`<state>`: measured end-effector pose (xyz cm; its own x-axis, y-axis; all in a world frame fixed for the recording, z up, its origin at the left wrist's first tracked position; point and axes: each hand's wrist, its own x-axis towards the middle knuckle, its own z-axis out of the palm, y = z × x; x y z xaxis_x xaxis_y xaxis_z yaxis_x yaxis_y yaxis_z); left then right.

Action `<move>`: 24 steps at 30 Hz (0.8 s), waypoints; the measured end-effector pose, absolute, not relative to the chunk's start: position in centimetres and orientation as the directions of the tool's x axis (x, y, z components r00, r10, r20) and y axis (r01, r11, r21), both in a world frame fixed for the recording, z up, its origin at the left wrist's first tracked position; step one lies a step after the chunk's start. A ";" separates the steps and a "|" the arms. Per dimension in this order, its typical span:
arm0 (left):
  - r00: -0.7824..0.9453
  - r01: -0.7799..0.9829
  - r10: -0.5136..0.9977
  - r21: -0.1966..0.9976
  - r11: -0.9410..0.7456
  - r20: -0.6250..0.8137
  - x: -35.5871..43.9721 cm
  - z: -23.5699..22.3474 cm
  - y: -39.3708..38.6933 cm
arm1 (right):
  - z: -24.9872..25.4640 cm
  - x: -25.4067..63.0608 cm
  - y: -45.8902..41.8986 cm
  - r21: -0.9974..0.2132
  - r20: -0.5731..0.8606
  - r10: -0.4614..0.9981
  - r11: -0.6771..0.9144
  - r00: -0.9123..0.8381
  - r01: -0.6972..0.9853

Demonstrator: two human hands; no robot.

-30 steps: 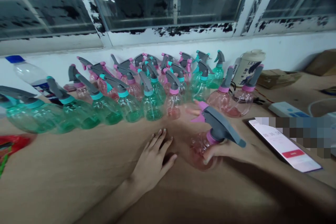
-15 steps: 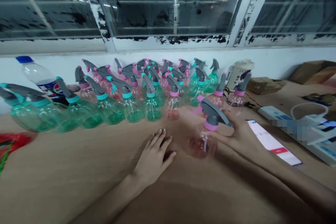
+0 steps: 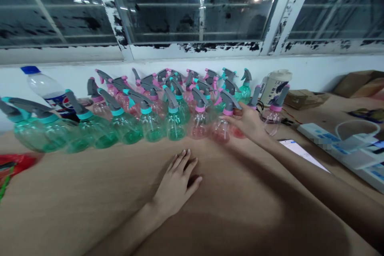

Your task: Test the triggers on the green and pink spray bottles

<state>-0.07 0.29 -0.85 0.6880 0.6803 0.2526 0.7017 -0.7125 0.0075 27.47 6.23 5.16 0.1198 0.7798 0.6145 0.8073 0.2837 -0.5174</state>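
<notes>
My right hand [image 3: 247, 122] reaches forward and grips a pink spray bottle [image 3: 222, 125] with a grey trigger, standing upright in the front row beside another pink spray bottle [image 3: 199, 122]. My left hand [image 3: 177, 184] lies flat on the brown table [image 3: 90, 200], fingers spread, holding nothing. Behind them stand several green spray bottles [image 3: 120, 126] and pink ones in rows along the white wall.
A clear water bottle with a blue cap [image 3: 45, 88] leans at the left. A white cup [image 3: 274, 86], a phone [image 3: 301, 154], a white power strip [image 3: 339, 148] and cardboard boxes [image 3: 357, 82] sit at the right. Red packaging [image 3: 12, 164] lies at the left edge.
My right hand carried the pink spray bottle from the near table forward and stood it in the front row. My left hand stayed flat in place.
</notes>
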 end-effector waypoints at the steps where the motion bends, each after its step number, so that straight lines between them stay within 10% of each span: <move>1: 0.688 0.702 0.679 0.006 -0.713 0.256 -0.1 -0.9 0.3 | 5.1 27.3 6.6 -0.527 0.619 0.774 0.280 0.136 0.802; 24: 0.695 0.689 0.655 -0.012 -0.725 0.298 -0.3 -0.9 0.5 | 5.7 29.8 1.8 -0.597 0.619 0.733 0.206 0.281 0.776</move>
